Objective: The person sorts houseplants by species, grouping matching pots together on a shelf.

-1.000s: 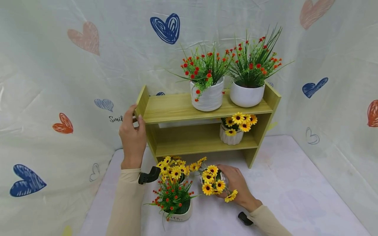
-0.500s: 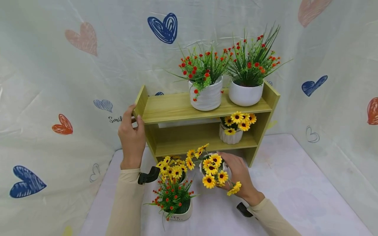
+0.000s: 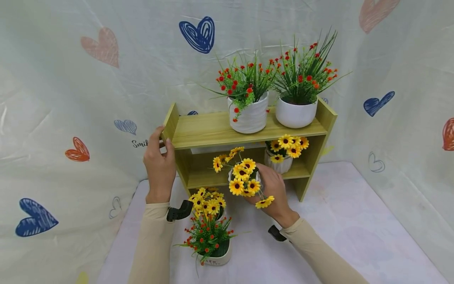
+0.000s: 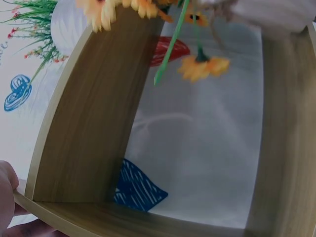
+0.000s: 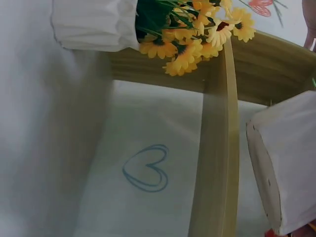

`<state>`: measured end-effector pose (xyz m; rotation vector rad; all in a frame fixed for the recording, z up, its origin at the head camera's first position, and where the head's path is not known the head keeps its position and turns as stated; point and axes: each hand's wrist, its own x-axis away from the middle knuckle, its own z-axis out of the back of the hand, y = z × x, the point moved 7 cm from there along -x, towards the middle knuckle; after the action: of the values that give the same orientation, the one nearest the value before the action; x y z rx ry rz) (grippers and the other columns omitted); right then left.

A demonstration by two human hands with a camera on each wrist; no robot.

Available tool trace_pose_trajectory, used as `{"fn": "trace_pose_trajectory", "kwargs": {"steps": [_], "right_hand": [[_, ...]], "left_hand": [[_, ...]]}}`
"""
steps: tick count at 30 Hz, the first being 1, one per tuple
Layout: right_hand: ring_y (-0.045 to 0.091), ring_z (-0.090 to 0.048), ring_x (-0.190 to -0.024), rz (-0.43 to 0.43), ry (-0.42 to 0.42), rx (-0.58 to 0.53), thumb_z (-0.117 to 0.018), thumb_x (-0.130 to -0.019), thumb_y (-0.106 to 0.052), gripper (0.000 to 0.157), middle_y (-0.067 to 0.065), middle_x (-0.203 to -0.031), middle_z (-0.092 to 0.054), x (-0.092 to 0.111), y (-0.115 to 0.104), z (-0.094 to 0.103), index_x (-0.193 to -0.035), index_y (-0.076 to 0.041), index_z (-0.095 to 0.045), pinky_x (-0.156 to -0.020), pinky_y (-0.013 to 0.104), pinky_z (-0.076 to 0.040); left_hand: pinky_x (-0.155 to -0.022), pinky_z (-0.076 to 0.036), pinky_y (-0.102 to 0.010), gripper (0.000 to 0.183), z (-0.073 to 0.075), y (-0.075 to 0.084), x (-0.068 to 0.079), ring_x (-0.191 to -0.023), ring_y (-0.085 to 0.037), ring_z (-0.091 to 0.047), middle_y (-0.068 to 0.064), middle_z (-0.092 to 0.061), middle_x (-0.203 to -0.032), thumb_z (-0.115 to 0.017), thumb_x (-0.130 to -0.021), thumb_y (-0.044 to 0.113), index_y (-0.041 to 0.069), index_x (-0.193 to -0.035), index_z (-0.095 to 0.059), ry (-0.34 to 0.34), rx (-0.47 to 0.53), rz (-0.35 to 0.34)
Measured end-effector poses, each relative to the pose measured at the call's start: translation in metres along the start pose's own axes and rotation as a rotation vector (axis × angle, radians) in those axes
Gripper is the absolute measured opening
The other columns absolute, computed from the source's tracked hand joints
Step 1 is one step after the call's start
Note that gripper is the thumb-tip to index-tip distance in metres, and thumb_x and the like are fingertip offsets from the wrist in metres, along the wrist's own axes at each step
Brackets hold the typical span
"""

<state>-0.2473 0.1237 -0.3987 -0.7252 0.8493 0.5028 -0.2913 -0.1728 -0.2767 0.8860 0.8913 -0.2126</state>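
Note:
My left hand (image 3: 160, 169) grips the upper left side panel of a two-tier wooden shelf (image 3: 213, 138). In the left wrist view its fingertips curl over the board's edge. My right hand (image 3: 273, 191) holds a potted plant of yellow daisy-like flowers (image 3: 244, 177) in front of the middle tier, flowers facing up. The blooms and the hand hide most of that pot. Right of it, on the middle tier, stands a ribbed white pot of similar yellow flowers (image 3: 286, 148). The top tier carries two white pots of red-flowered grass, a textured pot (image 3: 250, 116) and a smooth pot (image 3: 296, 112).
On the table (image 3: 340, 221), left of the right arm, sit another pot of yellow flowers (image 3: 209, 203) and an oval pot of red-flowered greenery (image 3: 213, 244). A pale sheet (image 3: 64, 102) printed with hearts hangs behind the shelf.
My right hand has lifted the potted yellow flowers from near the table, up and slightly left, to the middle tier's front. The left hand stays on the shelf panel.

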Motion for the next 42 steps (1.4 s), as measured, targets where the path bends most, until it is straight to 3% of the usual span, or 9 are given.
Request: {"fn": "trace_pose_trajectory", "kwargs": {"steps": [3,7,15,23,31,38,42], "right_hand": [[0.034,-0.063,-0.127,-0.028,-0.003,-0.004,-0.078,-0.09,-0.057,0.074,0.013,-0.136,-0.068,-0.008,0.004,-0.007,-0.144,-0.009,-0.06,-0.103,0.061,-0.049],[0.034,-0.065,-0.121,-0.057,0.008,0.008,-0.095,-0.075,-0.039,0.081,0.012,-0.132,-0.069,-0.016,0.007,-0.015,-0.142,-0.008,-0.061,-0.099,0.058,-0.052],[0.037,-0.069,-0.104,-0.09,0.023,0.085,-0.096,-0.074,-0.043,0.079,0.014,-0.117,-0.072,-0.026,0.012,-0.027,-0.134,-0.004,-0.063,-0.087,0.056,-0.054],[0.034,-0.065,-0.08,-0.134,0.077,0.125,-0.098,-0.069,-0.047,0.064,0.013,-0.087,-0.068,-0.031,0.016,-0.032,-0.105,-0.005,-0.065,-0.071,0.054,-0.049],[0.041,-0.07,-0.095,-0.227,0.165,0.049,-0.104,-0.061,-0.041,0.073,0.017,-0.102,-0.072,-0.031,0.023,-0.033,-0.107,-0.001,-0.065,-0.081,0.06,-0.054],[0.034,-0.073,-0.1,-0.256,0.117,0.059,-0.1,-0.069,-0.044,0.069,0.01,-0.11,-0.076,-0.036,0.025,-0.037,-0.119,-0.007,-0.07,-0.083,0.056,-0.061],[0.039,-0.073,-0.097,-0.258,0.08,0.099,-0.099,-0.071,-0.045,0.076,0.017,-0.114,-0.074,-0.033,0.025,-0.038,-0.125,-0.002,-0.067,-0.077,0.058,-0.061]], "left_hand": [[-0.078,-0.065,-0.058,0.038,-0.001,0.0,0.0,-0.107,-0.043,-0.071,-0.024,-0.064,-0.138,-0.054,-0.11,0.012,0.002,-0.147,-0.057,-0.004,0.003,0.001],[-0.078,-0.065,-0.057,0.039,-0.001,-0.001,0.001,-0.107,-0.043,-0.071,-0.024,-0.064,-0.139,-0.054,-0.11,0.011,0.002,-0.148,-0.057,-0.007,0.004,0.002],[-0.079,-0.065,-0.058,0.039,0.0,0.0,0.001,-0.108,-0.043,-0.07,-0.025,-0.063,-0.137,-0.054,-0.11,0.011,0.002,-0.148,-0.057,-0.003,0.001,0.001],[-0.08,-0.065,-0.058,0.039,0.0,0.0,0.0,-0.108,-0.044,-0.07,-0.025,-0.063,-0.138,-0.054,-0.11,0.012,0.002,-0.147,-0.057,0.001,0.0,-0.003],[-0.081,-0.064,-0.059,0.039,0.0,0.001,0.0,-0.109,-0.044,-0.07,-0.026,-0.064,-0.137,-0.055,-0.11,0.012,0.001,-0.147,-0.057,0.002,-0.008,-0.004],[-0.081,-0.064,-0.059,0.039,0.0,0.0,0.0,-0.108,-0.044,-0.071,-0.026,-0.063,-0.138,-0.055,-0.11,0.011,0.001,-0.147,-0.057,-0.003,-0.002,0.003],[-0.08,-0.064,-0.059,0.039,0.0,0.0,0.0,-0.108,-0.044,-0.07,-0.026,-0.064,-0.137,-0.054,-0.11,0.011,0.001,-0.147,-0.057,-0.003,-0.002,0.001]]}}
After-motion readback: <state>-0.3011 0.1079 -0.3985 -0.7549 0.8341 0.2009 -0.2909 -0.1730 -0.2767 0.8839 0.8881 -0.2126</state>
